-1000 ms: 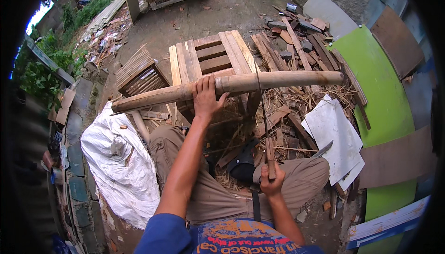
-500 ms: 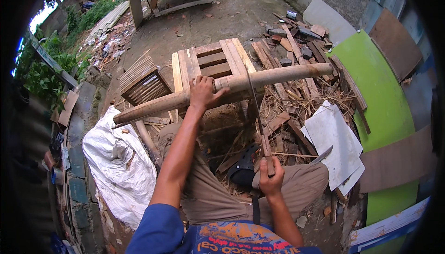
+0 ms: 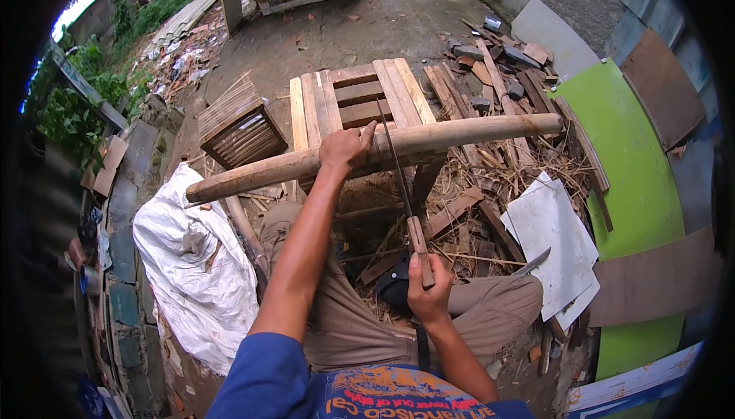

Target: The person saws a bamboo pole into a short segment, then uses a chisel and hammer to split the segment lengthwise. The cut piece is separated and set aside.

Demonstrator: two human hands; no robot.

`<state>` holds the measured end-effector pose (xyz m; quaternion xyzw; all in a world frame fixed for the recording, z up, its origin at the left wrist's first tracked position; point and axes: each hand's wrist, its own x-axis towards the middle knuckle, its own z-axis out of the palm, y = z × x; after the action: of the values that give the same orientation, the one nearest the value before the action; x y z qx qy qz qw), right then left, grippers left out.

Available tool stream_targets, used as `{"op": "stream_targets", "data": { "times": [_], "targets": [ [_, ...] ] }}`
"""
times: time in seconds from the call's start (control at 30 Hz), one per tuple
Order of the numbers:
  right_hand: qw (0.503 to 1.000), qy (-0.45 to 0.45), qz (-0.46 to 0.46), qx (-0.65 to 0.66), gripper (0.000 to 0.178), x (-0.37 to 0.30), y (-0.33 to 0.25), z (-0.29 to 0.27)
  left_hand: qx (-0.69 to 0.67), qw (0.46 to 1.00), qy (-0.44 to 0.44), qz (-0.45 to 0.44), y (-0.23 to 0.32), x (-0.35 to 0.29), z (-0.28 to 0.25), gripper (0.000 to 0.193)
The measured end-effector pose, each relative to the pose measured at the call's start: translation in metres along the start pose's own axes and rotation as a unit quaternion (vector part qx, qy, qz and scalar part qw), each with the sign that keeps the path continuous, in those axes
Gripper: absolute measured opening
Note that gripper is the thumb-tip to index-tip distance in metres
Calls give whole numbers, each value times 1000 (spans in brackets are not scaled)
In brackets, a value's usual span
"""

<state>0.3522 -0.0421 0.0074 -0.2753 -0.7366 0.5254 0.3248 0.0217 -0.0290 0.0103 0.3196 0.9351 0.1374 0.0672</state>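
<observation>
A long pale wooden or bamboo pole (image 3: pixel 475 130) lies crosswise over a slatted wooden stand (image 3: pixel 406 91). From above, my left hand (image 3: pixel 344 147) is closed on the pole, its thumb stretched toward the blade. My right hand (image 3: pixel 430 287) grips the brown wooden handle of a hand saw (image 3: pixel 399 166). The narrow blade crosses the pole just right of my left thumb, its tip beyond the pole. Seen nearly edge-on, the blade hides its teeth. Whether it has cut into the pole I cannot tell.
A slatted crate (image 3: pixel 243 130) stands left of the stand, near a white sack (image 3: pixel 195 266). Scrap wood and shavings (image 3: pixel 490 178) spread at the right, beside white sheets (image 3: pixel 547 235) and a green panel (image 3: pixel 632 159). Another blade (image 3: pixel 534 261) points out near my right knee.
The saw has shifted left along the pole, its blade now close to my left thumb. My left hand has turned and moved slightly right; my right hand has moved left with the handle.
</observation>
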Motion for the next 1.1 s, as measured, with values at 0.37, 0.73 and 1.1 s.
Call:
{"op": "stream_targets", "data": {
  "times": [0.37, 0.73, 1.1],
  "targets": [
    [992, 80, 56, 78, 29, -20, 52, -30, 65, 985, 19, 157, -18, -7, 3, 79],
    [995, 73, 33, 66, 25, -34, 47, -35, 30, 974, 198, 106, -24, -7, 38, 92],
    [998, 35, -1, 46, 26, -38, 36, -30, 138, 952, 246, 122, -27, -5, 41, 86]
  ]
}}
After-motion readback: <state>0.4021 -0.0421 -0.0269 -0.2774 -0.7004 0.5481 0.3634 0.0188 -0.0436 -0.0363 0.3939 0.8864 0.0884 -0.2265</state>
